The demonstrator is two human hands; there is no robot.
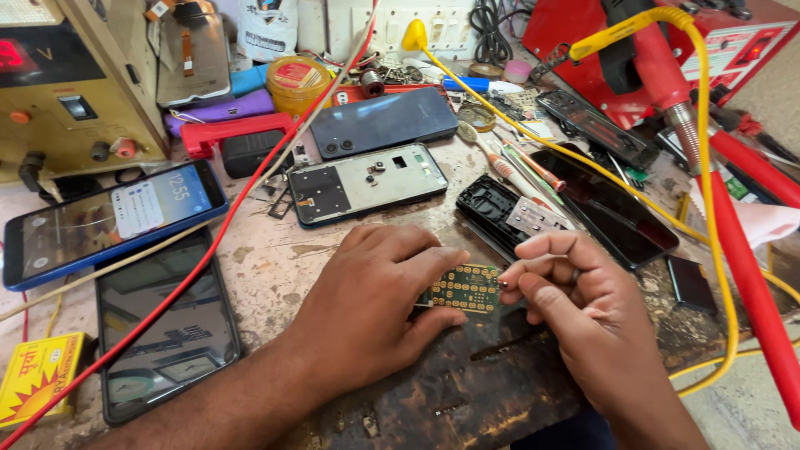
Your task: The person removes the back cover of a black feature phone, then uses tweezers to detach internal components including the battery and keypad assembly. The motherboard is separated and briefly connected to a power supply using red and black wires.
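1 small green circuit board [467,288] lies on the scorched tabletop [275,267], the left hand [367,308] pressing it flat with its grip released, the right hand [575,300] pinched shut at its right edge. Left of the board lie 2 phones [108,221]; above it 1 open phone frame [367,183]. 1 red cable [208,250] and 1 yellow cable [708,167] crowd both sides.

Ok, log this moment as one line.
left hand: steadies small green circuit board | right hand: fingertips pinched at board's edge | surface: worn workbench
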